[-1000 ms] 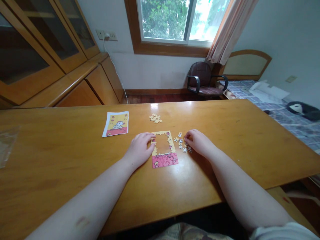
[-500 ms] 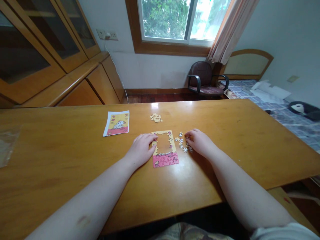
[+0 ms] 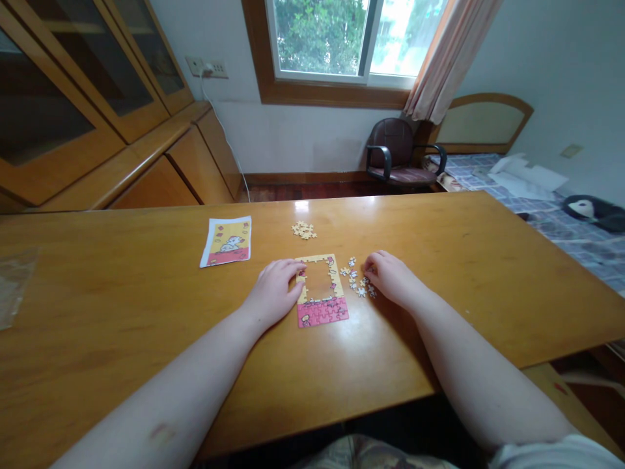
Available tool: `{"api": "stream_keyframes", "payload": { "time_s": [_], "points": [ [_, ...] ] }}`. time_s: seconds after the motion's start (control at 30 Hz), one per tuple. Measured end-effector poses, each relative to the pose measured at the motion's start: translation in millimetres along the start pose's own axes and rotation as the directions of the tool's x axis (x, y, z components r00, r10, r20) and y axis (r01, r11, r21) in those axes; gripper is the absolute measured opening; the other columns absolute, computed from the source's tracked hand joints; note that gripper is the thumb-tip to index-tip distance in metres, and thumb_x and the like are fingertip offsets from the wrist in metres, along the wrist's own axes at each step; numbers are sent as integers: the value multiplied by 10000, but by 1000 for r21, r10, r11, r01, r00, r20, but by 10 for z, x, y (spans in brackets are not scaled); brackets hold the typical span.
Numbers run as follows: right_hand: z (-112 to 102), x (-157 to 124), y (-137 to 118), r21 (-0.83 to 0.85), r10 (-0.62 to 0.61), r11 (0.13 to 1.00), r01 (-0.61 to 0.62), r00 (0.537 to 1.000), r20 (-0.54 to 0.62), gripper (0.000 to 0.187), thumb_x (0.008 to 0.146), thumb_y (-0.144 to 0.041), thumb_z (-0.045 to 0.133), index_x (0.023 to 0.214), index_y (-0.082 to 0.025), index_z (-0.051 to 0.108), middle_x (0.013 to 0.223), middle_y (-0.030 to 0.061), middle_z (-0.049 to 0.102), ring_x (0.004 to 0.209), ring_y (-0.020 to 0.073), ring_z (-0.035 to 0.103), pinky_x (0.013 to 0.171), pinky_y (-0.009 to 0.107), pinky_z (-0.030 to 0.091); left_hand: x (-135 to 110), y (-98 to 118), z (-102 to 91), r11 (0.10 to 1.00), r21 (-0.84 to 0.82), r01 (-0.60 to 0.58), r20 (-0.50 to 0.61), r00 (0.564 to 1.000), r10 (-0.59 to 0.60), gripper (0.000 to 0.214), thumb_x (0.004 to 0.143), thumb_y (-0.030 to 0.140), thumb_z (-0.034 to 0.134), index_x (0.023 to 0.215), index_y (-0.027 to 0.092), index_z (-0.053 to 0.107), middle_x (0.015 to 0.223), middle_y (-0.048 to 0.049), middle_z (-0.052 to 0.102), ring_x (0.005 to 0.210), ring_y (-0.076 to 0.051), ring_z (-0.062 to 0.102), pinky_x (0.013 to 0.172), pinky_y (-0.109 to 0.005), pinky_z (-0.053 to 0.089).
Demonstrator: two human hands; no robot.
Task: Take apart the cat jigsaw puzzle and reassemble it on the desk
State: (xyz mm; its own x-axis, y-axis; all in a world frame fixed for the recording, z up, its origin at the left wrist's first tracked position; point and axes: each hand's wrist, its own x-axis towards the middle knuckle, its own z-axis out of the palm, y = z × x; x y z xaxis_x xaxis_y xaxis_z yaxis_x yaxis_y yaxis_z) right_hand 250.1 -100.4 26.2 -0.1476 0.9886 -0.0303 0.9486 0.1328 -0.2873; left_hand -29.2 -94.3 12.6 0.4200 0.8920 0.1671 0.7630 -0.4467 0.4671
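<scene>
A jigsaw puzzle (image 3: 323, 312) lies flat on the table, its yellow border and pink lower part joined around a bare middle. My left hand (image 3: 276, 290) rests at its left edge, fingertips on the border, with thumb and fingers apart. Loose white-and-yellow puzzle pieces (image 3: 353, 275) are scattered just right of the puzzle. Over the right side of these pieces, my right hand (image 3: 390, 277) has thumb and fingers pinched together at a puzzle piece, which the fingers mostly hide.
Beyond the puzzle is a small pile of yellow puzzle pieces (image 3: 303, 230). A picture card (image 3: 227, 241) lies to the left on the wooden table (image 3: 146, 260). A clear plastic bag (image 3: 14, 280) is at the far left. Past the table stands a chair (image 3: 395, 146).
My right hand has shifted very slightly right, its fingertips closer together over the loose pieces. My left hand stays at the puzzle's edge.
</scene>
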Motion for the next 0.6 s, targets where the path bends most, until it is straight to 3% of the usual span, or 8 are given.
{"api": "stream_keyframes", "payload": {
  "time_s": [0.2,0.4,0.6],
  "points": [
    [-26,-17,-31,239,-28,970,41,998,-59,92,834,-142,614,842,-191,692,850,33,693,775,155,611,709,251,446,1,19,0,1000,-18,-10,14,1000,10,301,865,255,499,1114,190,654,1175,-88,668,1122,-257,577,1011,-448,436],
    [32,-126,-255,475,-302,835,276,953,-22,238,855,-82,563,948,-199,748,943,59,691,871,150,639,826,279,489,-12,45,6,998,-42,-49,10,999,50,279,848,236,517,1078,196,669,1155,-82,676,1108,-255,583,1006,-456,441],
    [134,-131,-470,534,-209,831,154,977,44,143,833,-192,670,951,-209,748,880,39,730,768,147,636,733,278,492,-18,82,-1,990,-72,-123,25,992,125,267,845,222,520,1063,213,675,1133,-75,685,1106,-246,586,1024,-464,424]
  ]
}}
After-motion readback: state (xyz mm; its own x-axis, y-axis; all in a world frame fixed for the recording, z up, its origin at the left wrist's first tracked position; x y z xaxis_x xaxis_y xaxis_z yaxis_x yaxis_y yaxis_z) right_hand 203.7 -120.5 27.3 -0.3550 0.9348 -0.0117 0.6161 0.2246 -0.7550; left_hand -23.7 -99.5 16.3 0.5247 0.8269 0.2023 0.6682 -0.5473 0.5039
